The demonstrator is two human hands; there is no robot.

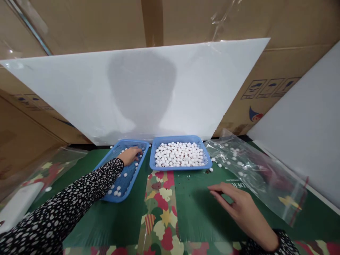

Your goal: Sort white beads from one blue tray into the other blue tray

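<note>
My left hand [130, 156] reaches into the far right part of a narrow blue basket [124, 196], fingers bent downward and slightly apart. A few small white balls [117, 191] are scattered on this basket's bottom, and some lie beside my fingers. Its fingertips are partly hidden. To the right stands a second blue basket [180, 168], holding a thick layer of white balls [179, 154]. My right hand [236, 203] hovers over the green surface in front of that basket. Its thumb and index fingertips come together, and nothing shows between them.
A clear plastic bag [255, 170] with white balls at its mouth lies on the right; several loose balls [211, 169] are nearby. Another clear bag [53, 163] and a white object [21, 203] are at left. Behind stand a white board [191, 88] and cardboard [106, 24].
</note>
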